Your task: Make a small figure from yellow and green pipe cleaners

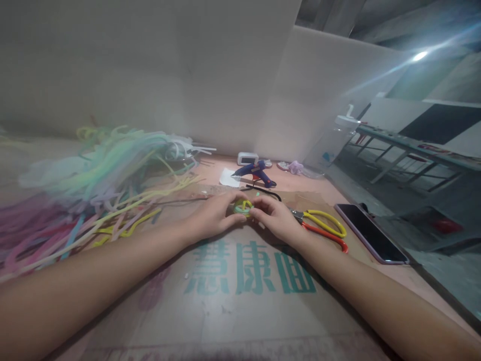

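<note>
Both my hands meet at the middle of a cardboard sheet (240, 296) with green printed characters. My left hand (214, 215) and my right hand (276, 218) pinch a small coiled piece (243, 206) made of yellow and green fuzzy wire between their fingertips. The fingers of both hands are closed on it. The piece rests just above the cardboard.
A large heap of coloured fuzzy wires (93, 185) lies at the left. Yellow and orange scissors (323, 228) lie right of my right hand, with a dark phone (370, 233) beyond. A blue glue gun (255, 173), a white paper and a small white device sit at the back near the wall.
</note>
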### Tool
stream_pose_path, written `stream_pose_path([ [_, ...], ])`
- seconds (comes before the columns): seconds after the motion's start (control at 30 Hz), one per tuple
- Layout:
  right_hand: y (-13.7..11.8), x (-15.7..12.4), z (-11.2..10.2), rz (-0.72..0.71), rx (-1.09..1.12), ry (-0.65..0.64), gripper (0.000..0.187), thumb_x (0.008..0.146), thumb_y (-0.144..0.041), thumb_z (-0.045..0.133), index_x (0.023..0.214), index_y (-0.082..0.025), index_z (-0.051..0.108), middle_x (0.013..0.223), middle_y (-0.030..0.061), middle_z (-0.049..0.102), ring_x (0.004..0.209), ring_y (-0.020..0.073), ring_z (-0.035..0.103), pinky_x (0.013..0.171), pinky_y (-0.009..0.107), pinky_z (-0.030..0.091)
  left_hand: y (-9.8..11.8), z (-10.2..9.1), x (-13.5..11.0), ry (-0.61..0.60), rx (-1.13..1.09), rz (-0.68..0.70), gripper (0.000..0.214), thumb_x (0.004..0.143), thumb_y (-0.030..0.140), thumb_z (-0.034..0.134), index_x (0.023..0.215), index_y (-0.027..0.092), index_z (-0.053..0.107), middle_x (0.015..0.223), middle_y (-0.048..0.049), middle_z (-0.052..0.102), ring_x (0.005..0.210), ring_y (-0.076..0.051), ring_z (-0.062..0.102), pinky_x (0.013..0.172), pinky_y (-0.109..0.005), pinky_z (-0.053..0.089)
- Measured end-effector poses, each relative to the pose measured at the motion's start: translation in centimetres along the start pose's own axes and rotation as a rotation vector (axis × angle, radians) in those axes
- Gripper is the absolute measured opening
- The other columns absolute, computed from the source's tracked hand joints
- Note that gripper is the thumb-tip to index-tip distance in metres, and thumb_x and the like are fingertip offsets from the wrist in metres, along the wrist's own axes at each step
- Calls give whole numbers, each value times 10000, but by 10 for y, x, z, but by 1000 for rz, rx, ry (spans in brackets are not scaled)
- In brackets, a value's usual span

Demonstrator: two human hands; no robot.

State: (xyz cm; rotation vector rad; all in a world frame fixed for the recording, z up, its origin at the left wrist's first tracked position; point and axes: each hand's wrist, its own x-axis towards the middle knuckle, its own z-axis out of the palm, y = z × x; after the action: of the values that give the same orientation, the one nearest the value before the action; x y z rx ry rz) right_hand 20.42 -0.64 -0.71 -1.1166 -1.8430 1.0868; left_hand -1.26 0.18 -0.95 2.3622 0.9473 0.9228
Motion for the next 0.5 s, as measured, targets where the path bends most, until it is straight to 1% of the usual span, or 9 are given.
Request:
stream_pose_path([
  [0.2, 1, 0, 0, 16, 146, -26, 191, 849, -370, 646, 918, -200, 594, 763, -24, 585, 638, 117, 523, 605, 269, 417, 2, 0, 1, -13, 8, 24, 388, 901, 382, 645, 1254, 236, 575, 1214, -64, 685, 1098, -250, 643, 948, -375, 490],
  [0.37, 2, 0, 2, 25, 236, -44, 226, 851, -408, 654, 897, -206, 564, 739, -26, 586, 652, 119, 529, 624, 269, 415, -2, 3, -1, 18, 1, 17, 414, 895, 401, 644, 1254, 224, 538, 1206, -84, 674, 1088, -256, 649, 934, -389, 509],
  [0.5, 1, 0, 4, 33, 264, -33, 251, 839, -427, 672, 884, -209, 555, 693, -38, 569, 622, 115, 514, 604, 266, 403, -6, 4, -3, 56, 29, -26, 367, 905, 431, 618, 1180, 204, 533, 1137, -92, 684, 1020, -251, 666, 875, -391, 525],
])
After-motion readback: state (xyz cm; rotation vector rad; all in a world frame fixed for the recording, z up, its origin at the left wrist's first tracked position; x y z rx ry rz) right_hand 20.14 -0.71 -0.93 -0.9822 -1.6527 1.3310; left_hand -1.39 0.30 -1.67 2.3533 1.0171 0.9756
